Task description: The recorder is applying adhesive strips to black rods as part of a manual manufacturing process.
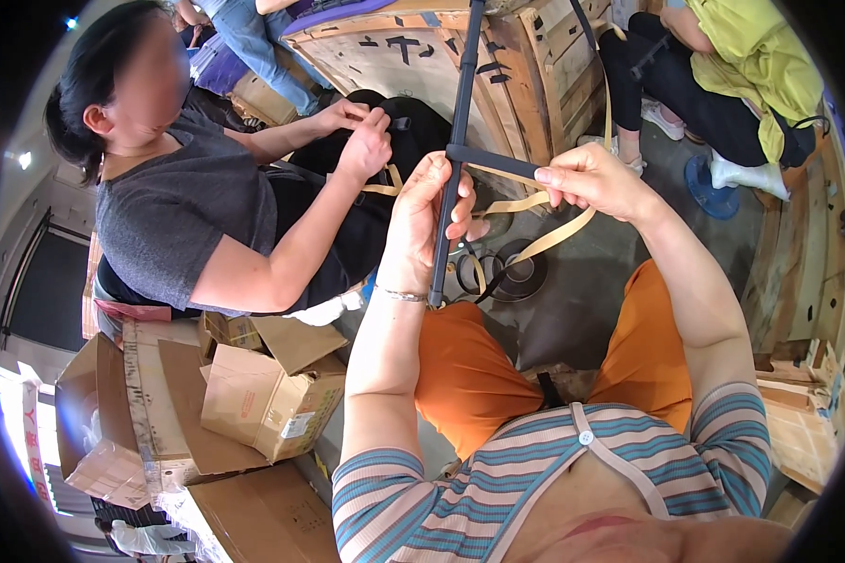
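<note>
A long thin black bar point(464, 94) stands nearly upright, running from the top edge down to above my orange-trousered left knee. My left hand point(424, 208) is closed around it below the middle. From the bar beside my left fingers, a flat black strip point(498, 162) stretches taut to the right. My right hand point(593, 181) pinches its other end between thumb and fingers. A pale yellow ribbon point(556, 235), which looks like backing paper, hangs in loops under my right hand. Coiled black strip point(518, 270) lies on the grey floor between my knees and the crates.
At my left sits a co-worker point(188, 188) in a grey shirt, hands close to black material. Wooden crates point(404, 56) stand ahead, with more wooden boards at right. Opened cardboard boxes point(272, 403) fill the lower left. Another person's legs and a blue stool point(709, 188) are ahead right.
</note>
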A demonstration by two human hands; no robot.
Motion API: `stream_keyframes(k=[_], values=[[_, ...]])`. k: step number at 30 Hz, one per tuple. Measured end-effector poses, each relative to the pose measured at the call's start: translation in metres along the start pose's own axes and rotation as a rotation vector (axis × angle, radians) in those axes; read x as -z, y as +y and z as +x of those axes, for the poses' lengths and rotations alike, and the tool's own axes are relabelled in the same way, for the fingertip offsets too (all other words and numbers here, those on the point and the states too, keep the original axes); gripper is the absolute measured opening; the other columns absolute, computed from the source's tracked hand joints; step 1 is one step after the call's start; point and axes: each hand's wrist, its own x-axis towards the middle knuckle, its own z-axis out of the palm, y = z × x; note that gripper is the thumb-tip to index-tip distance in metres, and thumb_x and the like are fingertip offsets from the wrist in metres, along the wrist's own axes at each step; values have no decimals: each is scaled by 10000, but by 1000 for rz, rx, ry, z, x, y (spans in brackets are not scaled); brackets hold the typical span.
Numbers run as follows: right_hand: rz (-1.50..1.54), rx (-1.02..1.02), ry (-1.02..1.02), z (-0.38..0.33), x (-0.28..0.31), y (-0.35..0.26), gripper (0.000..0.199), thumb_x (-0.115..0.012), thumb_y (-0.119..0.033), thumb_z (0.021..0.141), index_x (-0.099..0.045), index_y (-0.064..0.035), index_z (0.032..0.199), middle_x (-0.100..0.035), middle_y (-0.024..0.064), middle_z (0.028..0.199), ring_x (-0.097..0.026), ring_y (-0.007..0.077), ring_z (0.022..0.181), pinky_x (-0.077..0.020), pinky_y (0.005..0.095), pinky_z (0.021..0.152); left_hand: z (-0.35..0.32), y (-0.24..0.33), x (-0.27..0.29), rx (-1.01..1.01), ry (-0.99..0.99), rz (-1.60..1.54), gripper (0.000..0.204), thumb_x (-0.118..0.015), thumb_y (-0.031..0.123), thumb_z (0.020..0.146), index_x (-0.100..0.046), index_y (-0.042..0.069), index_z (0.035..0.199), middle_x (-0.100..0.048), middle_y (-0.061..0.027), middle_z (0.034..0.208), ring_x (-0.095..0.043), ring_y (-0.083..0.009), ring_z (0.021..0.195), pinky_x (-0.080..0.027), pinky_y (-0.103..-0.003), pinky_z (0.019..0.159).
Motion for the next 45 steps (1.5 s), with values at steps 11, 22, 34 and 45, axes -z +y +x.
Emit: stream_keyframes(k=[11,22,34,45], values=[[-136,303,81,34,-27,6,281,-610,-290,819,-610,-24,910,-559,80,861,-541,147,809,-426,274,737,1,-7,-11,-136,223,518,106,-540,137,868,-460,72,891,-531,-80,653,-471,-118,405,-372,-209,323],[-53,54,197,33,-38,2,161,-598,-180,806,-599,-21,782,-577,117,722,-603,238,697,-459,317,655,11,-16,-6,4,262,510,137,-545,148,876,-460,43,896,-521,-40,662,-466,-92,481,-396,-225,384],[-368,80,262,37,-30,31,253,-528,-252,795,-623,-20,760,-599,154,655,-592,247,612,-435,348,564,5,-22,-26,39,300,485,261,-400,252,935,-491,33,825,-482,-42,545,-397,-102,374,-324,-215,327],[721,207,-8,20,-30,-15,347,-555,-339,868,-558,-17,996,-285,-100,556,-246,-1,475,-184,177,438,-18,-10,-46,129,-360,-200,480,-267,422,943,-462,-9,858,-348,-49,456,-296,-112,313,-233,-205,244]])
